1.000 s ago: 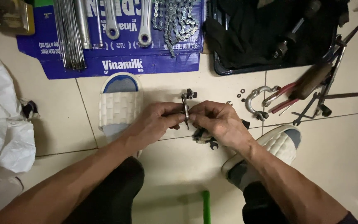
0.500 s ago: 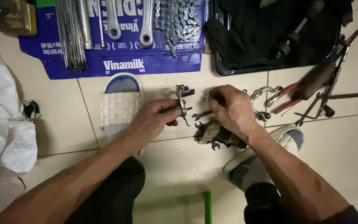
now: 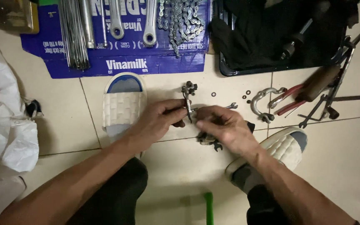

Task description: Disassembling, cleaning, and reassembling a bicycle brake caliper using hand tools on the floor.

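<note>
- We see a green bar (image 3: 208, 207) lying nearest, on the floor between the knees.
- We hold a small metal brake part (image 3: 188, 100) upright above the tiled floor (image 3: 63, 125). It is a narrow grey stem with a knobbed cluster at its top.
- Left hand (image 3: 157, 121): fingers clamped on the lower stem.
- Right hand (image 3: 221, 125): fingertips pinched together against the same stem; a small spanner (image 3: 231, 106) shows just beyond it.
- Both feet wear white slippers (image 3: 123, 106).
- Loose washers (image 3: 245, 94), a curved caliper arm (image 3: 261, 102) and red-handled pliers (image 3: 288, 100) lie to the right.
- Farthest, blue cardboard (image 3: 117, 62) carries spokes (image 3: 73, 33) and a chain (image 3: 182, 21), beside a dark tray (image 3: 226, 71).
</note>
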